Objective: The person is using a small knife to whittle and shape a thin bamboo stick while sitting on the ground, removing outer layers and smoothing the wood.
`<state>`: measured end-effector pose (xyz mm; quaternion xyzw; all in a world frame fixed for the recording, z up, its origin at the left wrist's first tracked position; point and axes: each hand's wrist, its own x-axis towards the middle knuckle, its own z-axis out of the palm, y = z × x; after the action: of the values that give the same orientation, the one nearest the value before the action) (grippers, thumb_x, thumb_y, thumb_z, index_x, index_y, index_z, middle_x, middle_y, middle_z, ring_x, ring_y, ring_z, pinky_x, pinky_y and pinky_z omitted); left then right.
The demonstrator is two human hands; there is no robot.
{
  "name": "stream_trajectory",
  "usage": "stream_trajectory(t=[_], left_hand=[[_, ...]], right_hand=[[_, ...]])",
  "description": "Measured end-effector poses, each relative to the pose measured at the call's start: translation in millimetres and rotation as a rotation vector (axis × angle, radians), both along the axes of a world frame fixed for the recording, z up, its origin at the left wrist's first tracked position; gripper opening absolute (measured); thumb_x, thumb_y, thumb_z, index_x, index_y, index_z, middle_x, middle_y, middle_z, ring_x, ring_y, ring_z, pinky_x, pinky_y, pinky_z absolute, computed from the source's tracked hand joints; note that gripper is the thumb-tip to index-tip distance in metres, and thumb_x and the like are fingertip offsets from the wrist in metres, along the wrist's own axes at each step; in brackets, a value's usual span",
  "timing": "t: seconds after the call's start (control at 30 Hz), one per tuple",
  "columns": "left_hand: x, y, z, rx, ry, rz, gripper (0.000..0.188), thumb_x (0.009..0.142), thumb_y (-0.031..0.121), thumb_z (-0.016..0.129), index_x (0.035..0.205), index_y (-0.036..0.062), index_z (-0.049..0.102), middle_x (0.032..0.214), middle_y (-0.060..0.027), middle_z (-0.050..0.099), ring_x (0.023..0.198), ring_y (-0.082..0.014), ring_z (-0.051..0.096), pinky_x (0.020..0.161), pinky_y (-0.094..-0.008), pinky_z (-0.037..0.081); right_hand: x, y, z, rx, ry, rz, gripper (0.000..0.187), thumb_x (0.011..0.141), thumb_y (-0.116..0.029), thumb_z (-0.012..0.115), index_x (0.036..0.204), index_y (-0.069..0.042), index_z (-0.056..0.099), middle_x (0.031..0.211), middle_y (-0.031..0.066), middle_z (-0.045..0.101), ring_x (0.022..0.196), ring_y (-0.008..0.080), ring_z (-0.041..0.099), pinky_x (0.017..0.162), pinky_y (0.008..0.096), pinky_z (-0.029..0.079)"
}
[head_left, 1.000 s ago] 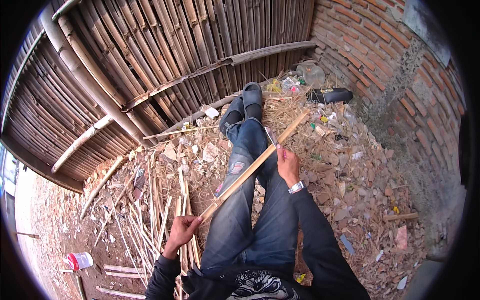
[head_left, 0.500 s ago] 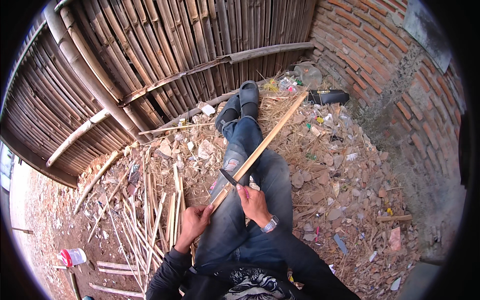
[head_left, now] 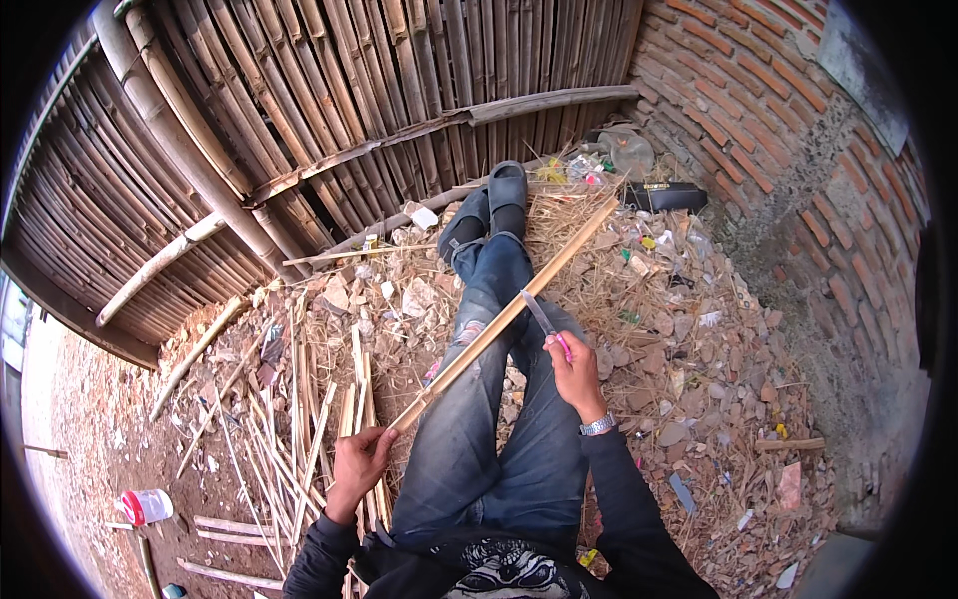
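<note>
A long, pale bamboo strip [head_left: 482, 342] lies slantwise across my jeans, from lower left to upper right. My left hand [head_left: 361, 462] pinches its near end beside my left thigh. In my right hand [head_left: 577, 377] is a knife [head_left: 540, 314] with a pink handle, gripped in closed fingers. The blade points up and left, and its tip meets the strip around mid-length, over my shins. The strip's far end sticks out past my legs, above the straw and rubble.
Several split bamboo strips [head_left: 289, 459] lie on the ground at my left. A bamboo wall [head_left: 399, 70] stands ahead, a brick wall [head_left: 738, 110] at the right. Rubble and litter cover the ground. A black case [head_left: 664, 196] lies near the corner; a red-and-white tub [head_left: 146, 507] stands far left.
My right hand and the knife have moved away along the strip, up and to the right. My left hand has drawn back toward me with the near end, lower and further left.
</note>
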<state>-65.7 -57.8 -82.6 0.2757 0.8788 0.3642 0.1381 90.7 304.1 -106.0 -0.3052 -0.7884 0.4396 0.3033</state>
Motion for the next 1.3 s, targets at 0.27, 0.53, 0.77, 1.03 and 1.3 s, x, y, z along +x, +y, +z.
stream_trajectory(t=[0.27,0.53,0.77,1.03,1.3], left_hand=[[-2.9,-10.2,2.4,-0.028,-0.007,-0.008,0.033,0.1,0.031,0.074,0.094,-0.0013,0.08,0.056,-0.0062,0.064,0.054,-0.0119,0.065,0.055,-0.0304,0.05],[-3.6,-9.0,3.6,-0.048,0.033,-0.023,0.023,0.097,0.025,0.076,0.095,0.0024,0.08,0.059,-0.0136,0.064,0.049,-0.0159,0.06,0.051,-0.0347,0.045],[-3.1,-6.6,4.5,-0.047,0.093,-0.018,0.021,0.097,0.023,0.076,0.095,0.0026,0.08,0.06,-0.0152,0.065,0.049,-0.019,0.061,0.051,-0.0356,0.046],[-3.4,-2.5,3.1,-0.024,0.072,-0.012,0.023,0.096,0.026,0.077,0.094,0.003,0.081,0.059,-0.0147,0.064,0.049,-0.0195,0.061,0.052,-0.0355,0.048],[2.8,9.8,7.7,-0.048,0.031,0.004,0.031,0.099,0.03,0.074,0.097,-0.0001,0.08,0.058,-0.013,0.064,0.051,-0.0181,0.061,0.054,-0.0357,0.048]], right_hand=[[5.8,19.2,-6.3,0.068,-0.148,-0.139,0.053,0.107,-0.04,0.057,0.079,0.004,0.061,0.062,0.0194,0.054,0.056,0.0315,0.054,0.057,0.0447,0.041],[7.0,3.5,-18.4,0.067,-0.204,-0.074,0.061,0.107,-0.048,0.055,0.074,0.004,0.06,0.058,0.0202,0.049,0.053,0.0332,0.049,0.056,0.0457,0.039],[8.2,-8.1,-9.2,0.026,-0.284,-0.053,0.062,0.107,-0.05,0.052,0.078,0.003,0.066,0.065,0.0243,0.06,0.064,0.0459,0.062,0.058,0.0515,0.044],[5.4,-25.5,4.3,-0.062,-0.301,0.031,0.059,0.107,-0.048,0.053,0.081,0.002,0.067,0.064,0.0252,0.06,0.065,0.0447,0.064,0.06,0.0518,0.046],[-0.4,-34.5,-1.9,-0.049,-0.258,-0.031,0.059,0.108,-0.047,0.053,0.076,0.001,0.065,0.063,0.0233,0.059,0.061,0.0446,0.06,0.057,0.0509,0.044]])
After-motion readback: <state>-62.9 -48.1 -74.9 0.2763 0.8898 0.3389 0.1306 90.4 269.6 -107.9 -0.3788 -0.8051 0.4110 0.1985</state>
